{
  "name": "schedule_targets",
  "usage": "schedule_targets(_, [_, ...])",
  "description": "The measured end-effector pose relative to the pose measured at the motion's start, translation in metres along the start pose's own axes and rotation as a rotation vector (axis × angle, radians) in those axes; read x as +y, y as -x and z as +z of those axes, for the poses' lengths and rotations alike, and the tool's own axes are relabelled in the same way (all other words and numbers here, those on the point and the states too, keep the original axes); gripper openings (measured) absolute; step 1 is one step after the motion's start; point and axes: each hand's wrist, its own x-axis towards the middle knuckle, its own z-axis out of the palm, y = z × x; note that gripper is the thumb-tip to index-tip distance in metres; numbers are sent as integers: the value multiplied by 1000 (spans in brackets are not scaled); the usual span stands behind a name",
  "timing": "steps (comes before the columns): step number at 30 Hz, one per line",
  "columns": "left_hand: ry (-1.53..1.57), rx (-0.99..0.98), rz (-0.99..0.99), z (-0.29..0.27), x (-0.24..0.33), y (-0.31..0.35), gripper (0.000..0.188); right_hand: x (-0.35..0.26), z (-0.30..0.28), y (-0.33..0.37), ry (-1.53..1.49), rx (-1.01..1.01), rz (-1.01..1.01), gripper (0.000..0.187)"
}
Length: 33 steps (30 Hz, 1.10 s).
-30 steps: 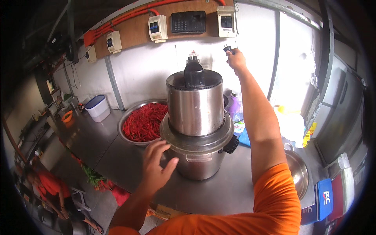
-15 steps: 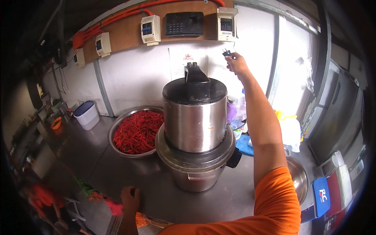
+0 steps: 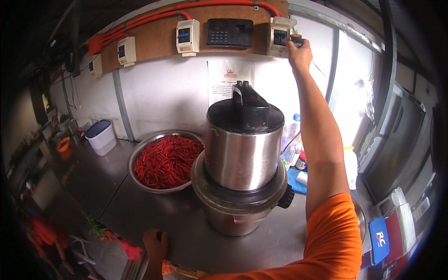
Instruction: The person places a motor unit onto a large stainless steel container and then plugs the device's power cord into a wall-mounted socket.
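High at the right of the wall board, my right hand (image 3: 299, 55) holds a black power plug (image 3: 296, 40) against the side of a cream switch box (image 3: 278, 38). Whether the prongs are inside a socket is hidden. My left hand (image 3: 155, 242) lies at the table's front edge with its fingers curled. Its inside is hidden. Between my arms stands an electric food chopper: a black motor head (image 3: 249, 112) on a steel body (image 3: 242, 161), set over a lidded steel bowl (image 3: 235, 219). Left of it, a wide steel basin (image 3: 133, 170) is heaped with red chillies (image 3: 165, 161).
A white tub with a blue lid (image 3: 101, 139) stands at the back left. Bottles (image 3: 295, 126) and a blue cloth (image 3: 297, 182) lie behind my right arm. A person in red (image 3: 46, 233) is at the lower left. The steel table (image 3: 182, 219) stretches left.
My right hand has risen with the plug from in front of the wall to the switch box's side. The view has shifted a little. My left hand stays by the table edge.
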Motion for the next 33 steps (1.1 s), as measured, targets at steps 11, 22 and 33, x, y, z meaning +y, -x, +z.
schedule_targets(11, [15, 48, 10, 3, -3, 3, 19, -8, 23, -42, -22, -139, 318, 86])
schedule_targets(22, [-10, -11, -2, -1, 5, -1, 17, 3, 31, -40, -537, -245, 450, 76])
schedule_targets(33, [-8, 8, 5, -2, 3, -1, 18, 12, -3, -12, -305, -373, 425, 48])
